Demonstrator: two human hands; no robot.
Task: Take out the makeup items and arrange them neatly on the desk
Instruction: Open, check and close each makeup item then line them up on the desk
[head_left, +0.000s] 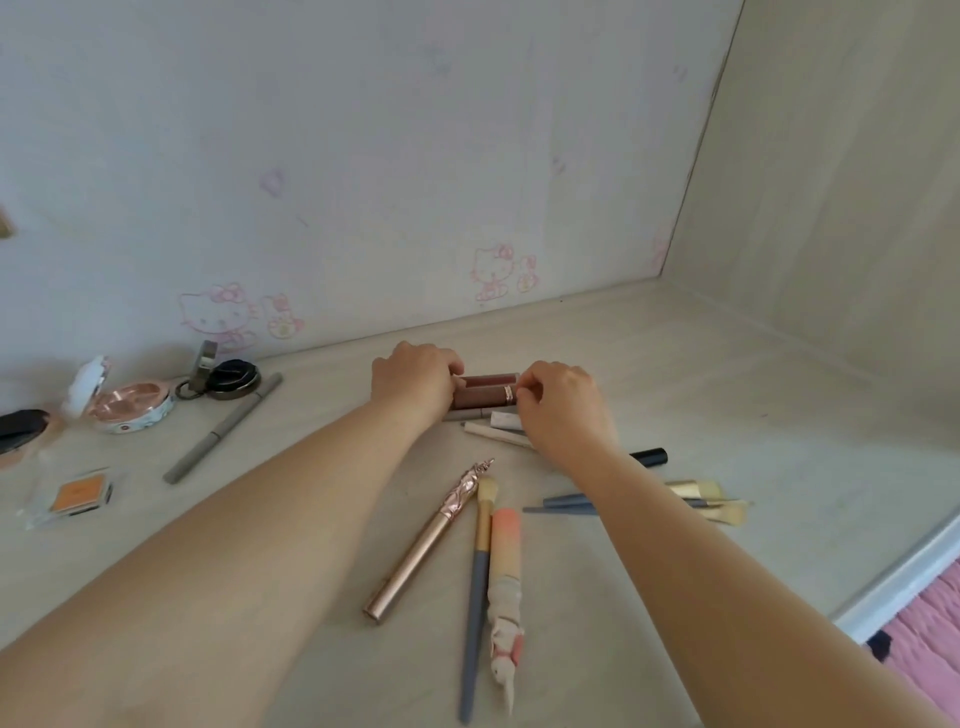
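Note:
Two brown lip gloss tubes (480, 391) lie side by side near the back of the desk (727, 415). My left hand (413, 382) grips their left ends with curled fingers, and my right hand (563, 402) pinches the right end of the nearer tube. Just in front of them lie a grey pencil (467, 414), a white tube (505, 419) and a cream stick (493, 434), partly hidden by my right hand. Nearer to me lie a rose-gold tube (426, 543), a blue-handled brush (477, 597) and a pink pen with a rabbit figure (505, 587).
At the left are an open round compact (130, 405), a black compact (231, 379), a long grey pencil (223, 428) and an orange blush pan (83, 493). Several brushes (696, 501) and a black tube (649, 455) lie behind my right forearm. A side panel rises at the right.

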